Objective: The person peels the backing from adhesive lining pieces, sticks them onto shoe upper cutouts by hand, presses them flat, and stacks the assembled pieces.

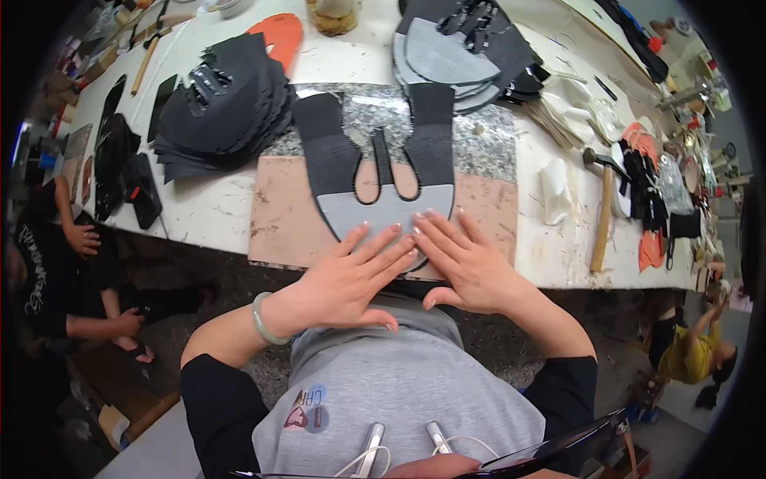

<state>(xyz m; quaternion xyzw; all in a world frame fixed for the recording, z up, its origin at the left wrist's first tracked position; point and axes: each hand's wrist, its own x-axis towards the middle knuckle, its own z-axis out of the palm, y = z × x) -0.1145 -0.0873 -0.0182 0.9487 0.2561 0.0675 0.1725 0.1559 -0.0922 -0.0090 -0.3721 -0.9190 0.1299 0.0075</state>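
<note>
A black shoe upper [323, 160] lies flat before me, with a light grey lower panel and two loop-shaped cut-outs either side of a narrow black tongue strip. My left hand [351, 275] rests palm down on the grey panel's lower left, fingers stretched out. On the panel's lower right lies my right hand [471, 267], flat as well, its fingertips meeting those of the left. Neither hand grips anything. Both cover the upper's bottom edge. Beneath it is a pinkish board [281, 209], with a speckled stone slab [491, 148] showing behind.
Stacks of black uppers [231, 120] and grey-and-black uppers [451, 60] stand at the back left and right. A wooden-handled hammer [602, 215] lies right, near white cloth pieces [556, 191]. A jar [333, 17] sits far back. Other people [56, 271] are at left and far right.
</note>
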